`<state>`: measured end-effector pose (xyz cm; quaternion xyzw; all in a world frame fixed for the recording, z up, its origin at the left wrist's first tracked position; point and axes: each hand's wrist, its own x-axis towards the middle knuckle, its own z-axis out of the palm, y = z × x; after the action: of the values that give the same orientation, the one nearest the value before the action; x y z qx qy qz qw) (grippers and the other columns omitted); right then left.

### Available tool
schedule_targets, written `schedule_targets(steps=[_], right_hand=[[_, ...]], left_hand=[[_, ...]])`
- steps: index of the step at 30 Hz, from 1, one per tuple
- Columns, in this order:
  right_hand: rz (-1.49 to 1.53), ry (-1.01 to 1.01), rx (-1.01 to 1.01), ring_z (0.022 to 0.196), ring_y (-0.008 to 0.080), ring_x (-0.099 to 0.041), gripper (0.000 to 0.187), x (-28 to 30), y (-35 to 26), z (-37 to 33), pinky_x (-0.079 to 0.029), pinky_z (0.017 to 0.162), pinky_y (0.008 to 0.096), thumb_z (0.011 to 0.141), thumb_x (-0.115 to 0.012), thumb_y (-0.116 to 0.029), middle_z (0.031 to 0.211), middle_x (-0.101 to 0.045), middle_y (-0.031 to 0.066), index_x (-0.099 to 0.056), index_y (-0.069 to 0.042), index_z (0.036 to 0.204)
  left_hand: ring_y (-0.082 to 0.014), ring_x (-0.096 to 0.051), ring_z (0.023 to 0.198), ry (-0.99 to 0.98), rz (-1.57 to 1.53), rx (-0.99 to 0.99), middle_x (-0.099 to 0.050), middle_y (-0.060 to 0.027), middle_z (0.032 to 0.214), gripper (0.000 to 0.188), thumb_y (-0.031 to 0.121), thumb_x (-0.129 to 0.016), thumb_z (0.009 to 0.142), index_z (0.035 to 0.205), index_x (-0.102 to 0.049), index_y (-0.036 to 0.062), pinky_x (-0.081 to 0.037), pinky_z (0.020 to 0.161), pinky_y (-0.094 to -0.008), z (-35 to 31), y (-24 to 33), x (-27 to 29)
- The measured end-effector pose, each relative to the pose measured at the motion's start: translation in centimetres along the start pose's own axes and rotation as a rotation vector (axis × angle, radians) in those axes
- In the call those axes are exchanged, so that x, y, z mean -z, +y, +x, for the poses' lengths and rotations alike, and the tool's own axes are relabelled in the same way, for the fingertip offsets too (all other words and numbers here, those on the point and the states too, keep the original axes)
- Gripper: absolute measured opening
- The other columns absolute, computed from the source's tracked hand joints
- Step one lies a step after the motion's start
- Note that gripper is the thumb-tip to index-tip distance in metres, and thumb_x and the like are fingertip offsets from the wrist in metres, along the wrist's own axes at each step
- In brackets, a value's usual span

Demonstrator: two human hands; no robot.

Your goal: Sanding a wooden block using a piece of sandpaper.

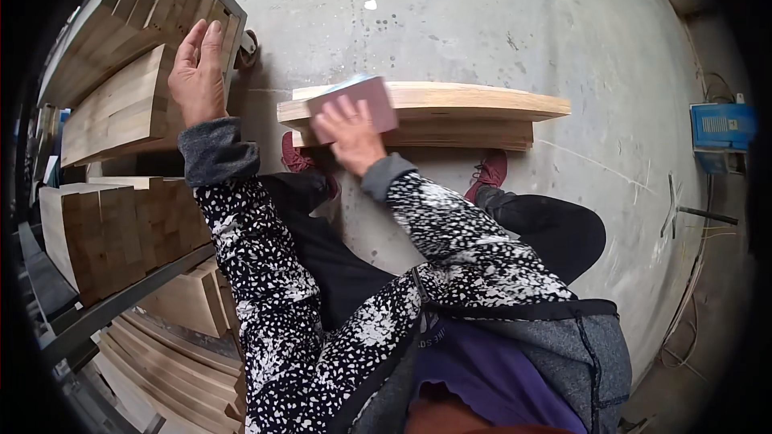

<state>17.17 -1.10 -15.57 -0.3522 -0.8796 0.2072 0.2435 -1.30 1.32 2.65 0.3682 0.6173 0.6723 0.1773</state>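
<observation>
Where the speckled sleeves (269, 273) run up from the lower edge: black and white pattern, grey cuffs folded back; purple garment (498, 374) between them.
Dark trousers (555, 229): knees apart, bare concrete between.
Right hand (351, 133): back upward, on the flat reddish-brown pad (384, 104); fingers parted across its face, blurred; cannot tell whether they grip its edges.
Pad: over the left part of the stacked boards (474, 103), pale blue showing along its far edge; contact beneath it hidden.
Boards: pale timber, lying crosswise on the floor (450, 24), upper pieces longer than those below; dark red shoes (486, 173) at the near side, well apart.
Left hand (199, 84): raised beside the rack, nothing seen in it; fingers near together, slightly bent, tips pointing away from the body.
Metal rack (129, 297): left side, tiers of thick wooden blocks (121, 112); caster (248, 50) at the far corner.
Concrete: grey, scuffed, dark spots beyond the boards.
Far right: thin metal stand (674, 213), loose cables (683, 325), blue box-shaped unit (724, 128).
</observation>
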Motion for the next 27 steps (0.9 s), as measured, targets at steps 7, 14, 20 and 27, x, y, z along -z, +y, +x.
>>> schedule_targets(steps=[7,14,20,27], right_hand=[[-0.147,-0.037,-0.057,0.125,0.0253,-0.024,0.055,3.7,5.4,-2.4,-0.003,0.100,0.0561,0.067,-0.049,-0.005,0.130,-0.037,0.0036,-0.044,-0.017,0.120],[-0.429,0.273,-0.994,0.126,0.0242,-0.022,0.045,22.8,28.4,-17.8,-0.007,0.094,0.0643,0.082,-0.045,-0.027,0.134,-0.031,-0.0022,-0.037,-0.027,0.126],[-0.476,0.271,-0.818,0.126,0.0271,-0.021,0.049,16.5,22.9,-14.2,-0.010,0.098,0.0581,0.079,-0.047,-0.022,0.134,-0.031,0.0021,-0.036,-0.023,0.127],[-0.240,0.050,-0.148,0.126,0.0262,-0.022,0.061,2.0,3.7,-1.6,-0.010,0.102,0.0502,0.068,-0.051,-0.007,0.133,-0.033,0.0039,-0.038,-0.018,0.126]], left_hand=[[-0.0134,-0.051,0.097,-0.034,0.069,0.033,-0.055,-0.0102,0.106,0.039,0.019,-0.062,0.078,0.109,-0.052,-0.0026,-0.039,0.085,-0.0228,-0.1,-1.5,-0.5],[-0.0127,-0.052,0.095,-0.050,0.132,-0.007,-0.056,-0.0085,0.105,0.037,0.021,-0.060,0.080,0.108,-0.053,-0.0008,-0.039,0.084,-0.0223,0.4,-1.2,-0.7],[-0.0126,-0.050,0.098,-0.033,0.290,-0.025,-0.055,-0.0076,0.105,0.035,0.018,-0.060,0.080,0.109,-0.053,-0.0014,-0.037,0.086,-0.0225,1.0,-1.3,1.1],[-0.0218,-0.051,0.096,0.051,0.296,-0.169,-0.052,-0.0142,0.106,0.039,0.030,-0.064,0.073,0.100,-0.059,0.0019,-0.039,0.085,-0.0299,0.7,-2.6,2.7]])
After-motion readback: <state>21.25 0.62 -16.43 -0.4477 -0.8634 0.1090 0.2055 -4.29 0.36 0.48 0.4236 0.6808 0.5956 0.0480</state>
